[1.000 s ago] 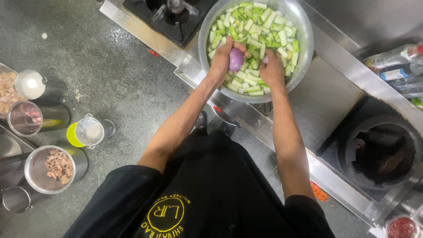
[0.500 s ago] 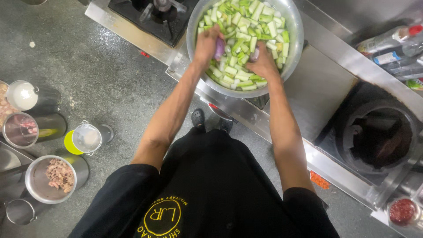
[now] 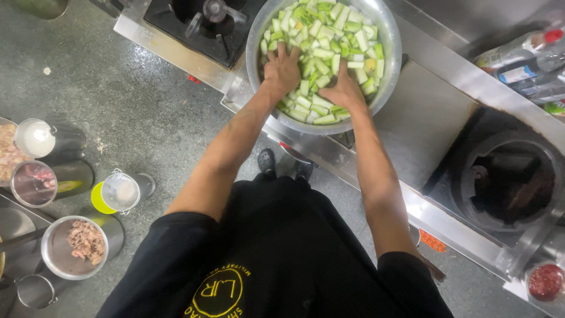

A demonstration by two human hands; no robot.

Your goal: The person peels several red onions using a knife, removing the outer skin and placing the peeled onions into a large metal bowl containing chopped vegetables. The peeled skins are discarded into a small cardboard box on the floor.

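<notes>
A big steel bowl (image 3: 388, 35) full of pale green and white chopped vegetable pieces (image 3: 329, 35) sits on the steel counter. Both my hands are inside it at its near side. My left hand (image 3: 281, 70) lies flat on the pieces with its fingers spread. My right hand (image 3: 344, 91) rests beside it, palm down, with its fingertips buried among the pieces, so whether it holds anything is hidden.
A gas burner (image 3: 206, 17) stands left of the bowl and a round wok pit (image 3: 506, 176) to the right. Bottles (image 3: 524, 53) lie top right, a red-filled container (image 3: 544, 281) bottom right. On the left stand several steel pots, one with meat (image 3: 73, 244).
A small purple item held between my hands a second ago is no longer visible. My hands have moved apart and pressed down into the pieces, the left one spreading flat.
</notes>
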